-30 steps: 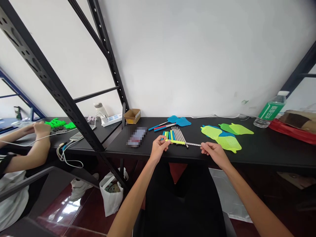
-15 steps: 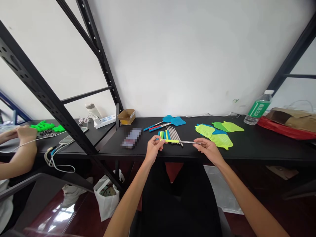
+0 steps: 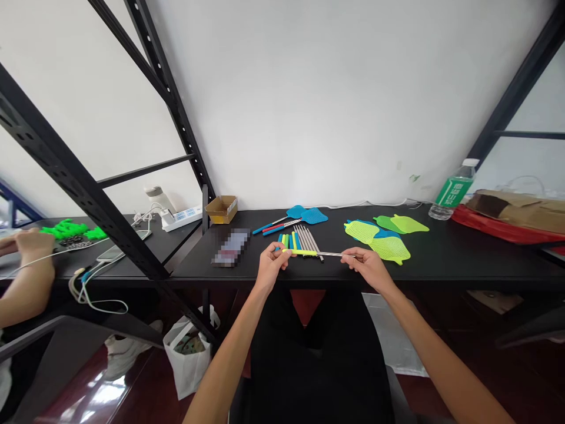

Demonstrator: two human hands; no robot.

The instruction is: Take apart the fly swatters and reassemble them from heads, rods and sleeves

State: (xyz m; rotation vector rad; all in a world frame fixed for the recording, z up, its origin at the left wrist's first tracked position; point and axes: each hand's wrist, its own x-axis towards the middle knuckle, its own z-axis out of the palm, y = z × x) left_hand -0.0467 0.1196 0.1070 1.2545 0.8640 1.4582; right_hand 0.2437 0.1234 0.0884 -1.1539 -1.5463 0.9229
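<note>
Both my hands hold one thin metal rod with a yellow grip crosswise above the black table's front edge. My left hand pinches the yellow grip end. My right hand pinches the bare metal end. Just behind the rod lie several more rods with blue, green and yellow grips. To the right of them lie yellow-green and blue mesh swatter heads. A blue swatter head with blue and red rods lies farther back.
A small cardboard box and a blurred flat item sit at the left of the table. A green-labelled bottle and a red tray with brown bags stand at the right. Another person's hands rest on the neighbouring table, beyond a black rack post.
The view has drifted so everything sits a little further left and up. My hands keep the same hold on the rod.
</note>
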